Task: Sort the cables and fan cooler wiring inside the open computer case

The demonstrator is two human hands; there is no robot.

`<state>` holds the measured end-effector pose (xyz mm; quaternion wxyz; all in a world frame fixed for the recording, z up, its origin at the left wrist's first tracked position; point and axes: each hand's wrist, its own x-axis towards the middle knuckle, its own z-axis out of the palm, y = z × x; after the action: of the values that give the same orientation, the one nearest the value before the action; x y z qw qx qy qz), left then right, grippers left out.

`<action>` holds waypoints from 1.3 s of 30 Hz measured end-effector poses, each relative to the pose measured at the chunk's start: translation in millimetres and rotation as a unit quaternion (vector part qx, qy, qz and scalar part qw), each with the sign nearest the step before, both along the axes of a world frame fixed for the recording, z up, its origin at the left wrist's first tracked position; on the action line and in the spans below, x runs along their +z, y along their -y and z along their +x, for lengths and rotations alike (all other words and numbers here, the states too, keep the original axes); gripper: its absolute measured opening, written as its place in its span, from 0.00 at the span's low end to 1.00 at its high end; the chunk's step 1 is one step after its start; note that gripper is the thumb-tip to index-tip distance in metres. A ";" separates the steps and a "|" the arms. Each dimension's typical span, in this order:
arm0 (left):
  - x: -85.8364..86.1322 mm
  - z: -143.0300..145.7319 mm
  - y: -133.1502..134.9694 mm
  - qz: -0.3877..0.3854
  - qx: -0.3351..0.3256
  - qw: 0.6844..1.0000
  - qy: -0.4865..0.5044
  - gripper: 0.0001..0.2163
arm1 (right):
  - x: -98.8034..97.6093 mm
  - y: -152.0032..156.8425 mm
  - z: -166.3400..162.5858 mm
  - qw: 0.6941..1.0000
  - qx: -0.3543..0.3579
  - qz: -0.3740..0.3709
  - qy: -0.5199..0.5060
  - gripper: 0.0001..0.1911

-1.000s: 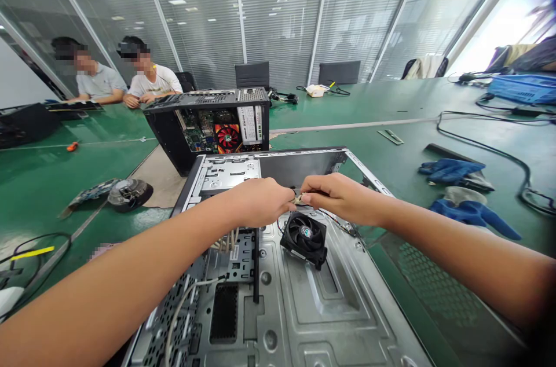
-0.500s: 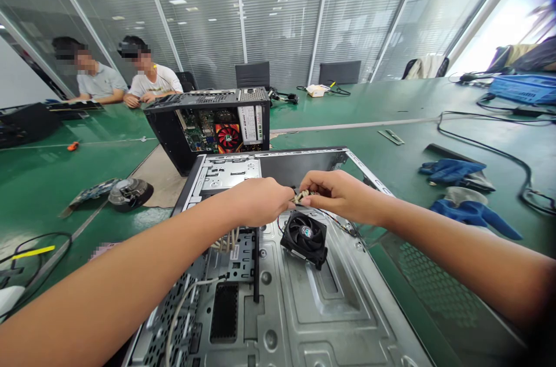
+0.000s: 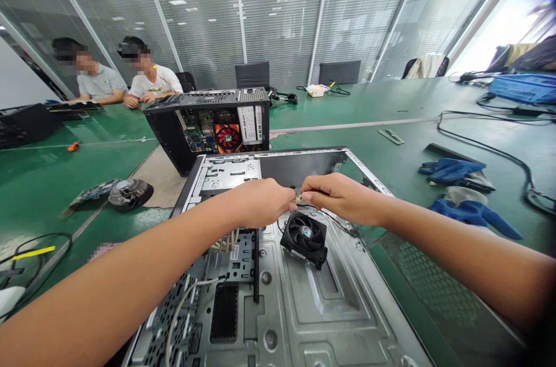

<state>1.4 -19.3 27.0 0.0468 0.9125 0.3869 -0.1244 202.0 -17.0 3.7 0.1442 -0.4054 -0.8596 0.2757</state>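
Close together over the far part of an open computer case (image 3: 304, 309), my left hand (image 3: 264, 200) and my right hand (image 3: 339, 196) both pinch a beige cable (image 3: 298, 199). Only a short piece of it shows between the fingertips; the rest is covered by the hands. Just below them a black cooling fan (image 3: 305, 234) lies tilted on the bare metal floor of the case, with thin wires running to the right. More beige cable (image 3: 228, 241) hangs by the drive bracket under my left forearm, and a grey cable (image 3: 178, 315) curves along the left side.
A second computer tower (image 3: 174, 135) with a red fan stands behind the case. Blue gloves (image 3: 469, 210) and a black cable (image 3: 512, 153) lie on the green table to the right. A round metal part (image 3: 130, 194) lies left. Two people sit at the far left.
My right fingers have closed further over the beige cable, so less of it shows between my hands. The fan and the case have stayed in place.
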 end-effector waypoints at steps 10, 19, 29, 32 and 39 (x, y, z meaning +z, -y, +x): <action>-0.7 -2.8 -2.5 -0.002 -0.004 1.000 -0.003 0.18 | -0.4 1.8 1.3 0.999 -0.023 -0.001 -0.041 0.13; 0.4 -1.0 -1.7 0.002 0.000 1.000 -0.009 0.18 | -0.4 1.5 1.0 0.999 -0.016 0.000 -0.032 0.13; -1.3 -1.4 -2.0 0.009 -0.008 1.000 -0.006 0.17 | -1.6 0.3 1.6 1.000 -0.010 -0.001 -0.017 0.14; -0.9 -1.2 -1.4 0.005 -0.009 1.000 -0.002 0.17 | -1.5 -0.7 1.3 1.000 -0.002 0.008 0.003 0.14; -1.1 -0.7 -1.3 0.008 -0.006 1.000 -0.003 0.17 | -2.0 -0.1 0.9 1.000 -0.008 0.003 -0.004 0.14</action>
<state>0.7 -17.9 25.9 0.0379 0.9148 0.3825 -0.1243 202.9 -16.8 1.7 0.1509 -0.4111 -0.8565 0.2731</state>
